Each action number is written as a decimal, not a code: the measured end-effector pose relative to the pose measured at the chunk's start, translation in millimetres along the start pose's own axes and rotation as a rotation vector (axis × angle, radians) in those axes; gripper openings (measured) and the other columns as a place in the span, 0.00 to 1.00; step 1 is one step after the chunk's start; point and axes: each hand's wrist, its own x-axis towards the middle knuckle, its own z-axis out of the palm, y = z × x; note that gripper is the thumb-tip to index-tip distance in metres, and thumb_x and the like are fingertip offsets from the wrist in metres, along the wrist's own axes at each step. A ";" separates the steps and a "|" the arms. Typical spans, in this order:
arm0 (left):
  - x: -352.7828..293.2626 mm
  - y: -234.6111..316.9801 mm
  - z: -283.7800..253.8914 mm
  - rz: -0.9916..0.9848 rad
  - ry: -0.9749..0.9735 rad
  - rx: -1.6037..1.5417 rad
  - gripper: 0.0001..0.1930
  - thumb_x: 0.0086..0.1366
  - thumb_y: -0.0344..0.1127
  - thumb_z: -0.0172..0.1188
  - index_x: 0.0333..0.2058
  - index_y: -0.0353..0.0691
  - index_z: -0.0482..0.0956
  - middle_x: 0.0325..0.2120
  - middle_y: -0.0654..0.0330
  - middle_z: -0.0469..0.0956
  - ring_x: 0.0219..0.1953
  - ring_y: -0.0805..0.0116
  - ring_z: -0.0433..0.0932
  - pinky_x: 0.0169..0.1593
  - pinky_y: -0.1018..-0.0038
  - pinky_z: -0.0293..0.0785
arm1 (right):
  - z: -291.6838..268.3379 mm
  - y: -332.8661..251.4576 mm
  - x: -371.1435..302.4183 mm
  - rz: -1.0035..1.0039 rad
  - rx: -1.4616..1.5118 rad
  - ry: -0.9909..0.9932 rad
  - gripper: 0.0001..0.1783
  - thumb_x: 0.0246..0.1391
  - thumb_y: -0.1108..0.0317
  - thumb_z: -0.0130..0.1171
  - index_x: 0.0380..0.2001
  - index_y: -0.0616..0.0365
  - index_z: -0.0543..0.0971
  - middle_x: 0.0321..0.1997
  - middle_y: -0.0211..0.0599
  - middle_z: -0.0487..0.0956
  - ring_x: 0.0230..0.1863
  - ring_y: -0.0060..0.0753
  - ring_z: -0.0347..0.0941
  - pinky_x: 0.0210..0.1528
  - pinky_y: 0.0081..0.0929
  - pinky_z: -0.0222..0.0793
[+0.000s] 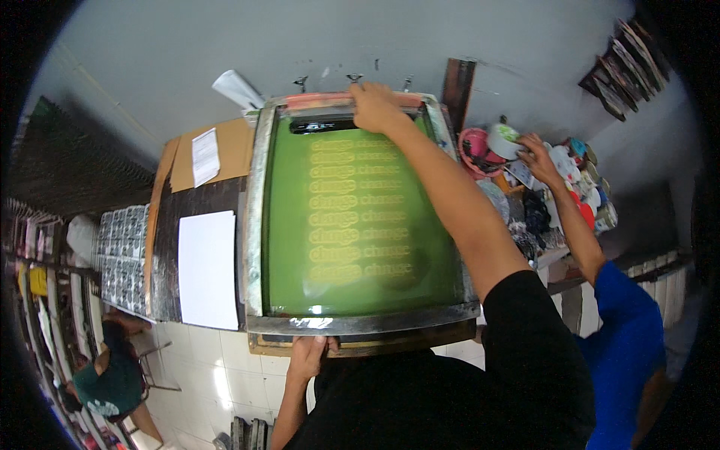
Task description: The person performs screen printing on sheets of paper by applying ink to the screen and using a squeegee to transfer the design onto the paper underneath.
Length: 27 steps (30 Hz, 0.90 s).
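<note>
A screen-printing frame [259,225] with metal edges and a green mesh [292,255] fills the middle of the view. Rows of yellowish lettering run down the mesh. At its far end my right hand [377,107] is closed over a reddish squeegee [315,100], arm stretched across the screen. Dark ink [319,127] lies in a band just on the near side of it. My left hand [307,355] grips the near edge of the frame from below, thumb at the rim; its fingertips are partly hidden.
A stack of white sheets [208,266] lies left of the frame, with cardboard [225,161] behind it. On the right, a person in blue [622,322] holds a white tub [503,140] near a pink bucket [474,146] and clutter. Another person [112,381] sits at lower left.
</note>
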 end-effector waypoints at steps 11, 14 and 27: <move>0.5 -3.4 -4.4 0.040 -0.027 0.035 0.29 0.76 0.47 0.36 0.25 0.34 0.78 0.23 0.51 0.78 0.33 0.48 0.78 0.49 0.59 0.70 | -7.0 -6.6 -8.1 0.005 -0.002 -0.012 0.23 0.58 0.53 0.60 0.52 0.53 0.73 0.48 0.46 0.78 0.56 0.47 0.71 0.57 0.47 0.61; 2.1 -2.4 -6.0 0.108 -0.017 0.060 0.29 0.76 0.47 0.35 0.25 0.34 0.77 0.23 0.50 0.78 0.34 0.46 0.77 0.49 0.58 0.70 | -9.6 -15.0 -14.5 0.035 -0.008 -0.039 0.24 0.58 0.53 0.59 0.54 0.53 0.72 0.50 0.47 0.77 0.57 0.48 0.71 0.57 0.47 0.60; 7.5 -2.9 -12.9 0.051 -0.129 0.047 0.33 0.76 0.50 0.33 0.24 0.33 0.78 0.22 0.49 0.78 0.30 0.49 0.78 0.43 0.61 0.72 | -31.4 -74.0 -137.9 -0.038 -0.006 0.064 0.18 0.58 0.55 0.59 0.43 0.56 0.71 0.41 0.47 0.76 0.47 0.53 0.72 0.48 0.48 0.61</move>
